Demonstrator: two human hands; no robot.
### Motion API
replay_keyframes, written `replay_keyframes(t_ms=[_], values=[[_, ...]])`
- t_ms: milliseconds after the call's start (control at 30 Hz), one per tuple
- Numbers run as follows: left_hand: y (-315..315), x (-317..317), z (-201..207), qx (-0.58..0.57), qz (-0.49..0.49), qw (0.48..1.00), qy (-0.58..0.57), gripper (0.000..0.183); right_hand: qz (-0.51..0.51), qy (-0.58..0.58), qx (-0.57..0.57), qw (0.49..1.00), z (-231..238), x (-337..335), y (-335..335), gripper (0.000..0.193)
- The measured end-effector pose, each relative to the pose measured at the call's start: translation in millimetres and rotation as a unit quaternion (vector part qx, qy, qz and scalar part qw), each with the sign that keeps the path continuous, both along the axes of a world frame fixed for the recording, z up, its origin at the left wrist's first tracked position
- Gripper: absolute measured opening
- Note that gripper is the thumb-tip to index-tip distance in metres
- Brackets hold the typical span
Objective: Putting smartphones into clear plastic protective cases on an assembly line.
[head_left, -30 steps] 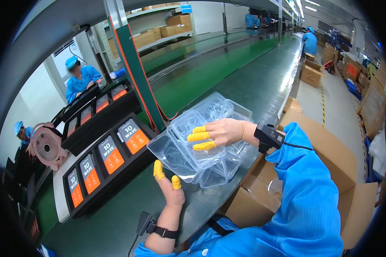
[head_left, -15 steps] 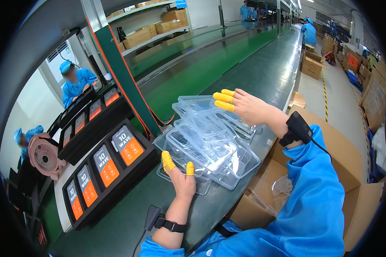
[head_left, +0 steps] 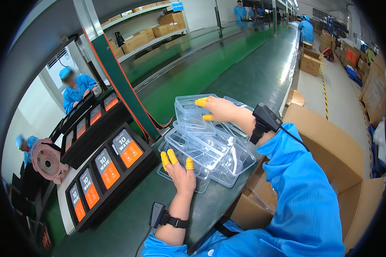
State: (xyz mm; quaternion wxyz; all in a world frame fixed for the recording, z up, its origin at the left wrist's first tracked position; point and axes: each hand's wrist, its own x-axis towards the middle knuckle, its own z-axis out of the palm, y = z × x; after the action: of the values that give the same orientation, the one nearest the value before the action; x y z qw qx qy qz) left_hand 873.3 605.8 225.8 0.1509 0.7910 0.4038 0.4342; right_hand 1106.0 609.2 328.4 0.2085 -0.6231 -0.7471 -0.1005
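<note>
Before me lies a loose, overlapping pile of clear plastic trays [head_left: 218, 147], shallow and rounded at the corners. My left hand [head_left: 182, 174] is at the pile's near left edge, its yellow-capped fingers apart and upright beside the trays; it holds nothing I can see. At the far end, my right hand [head_left: 224, 110] reaches over an upper clear tray [head_left: 188, 112]. Its yellow-capped finger and thumb are spread across that tray, and the other fingertips are hidden. Both wrists wear black strapped devices.
Left of the pile, a black holder [head_left: 116, 169] carries several dark-and-orange boxes, with another such row and a pink fan [head_left: 47, 160] behind. A green post [head_left: 124, 81] rises beyond the pile. An open cardboard box [head_left: 347, 171] stands at right. Co-workers in blue sit farther off.
My right hand has moved left and lower onto the upper trays, uncovering trays at the far right. My left hand has barely moved; another of its capped fingers now shows.
</note>
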Motion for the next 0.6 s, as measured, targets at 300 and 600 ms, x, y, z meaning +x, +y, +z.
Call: replay_keyframes(t_ms=[300,600], values=[[0.8,-0.7,3.3,-0.013,-0.019,1.0,0.0,0.061,-0.001,-0.07,0.049,0.996,-4.4,10.2,17.7,0.026],[-1.6,-2.3,4.2,-0.019,-0.023,1.0,-0.002,0.06,0.13,0.22,0.165,0.952,6.0,58.7,-28.5,0.025]])
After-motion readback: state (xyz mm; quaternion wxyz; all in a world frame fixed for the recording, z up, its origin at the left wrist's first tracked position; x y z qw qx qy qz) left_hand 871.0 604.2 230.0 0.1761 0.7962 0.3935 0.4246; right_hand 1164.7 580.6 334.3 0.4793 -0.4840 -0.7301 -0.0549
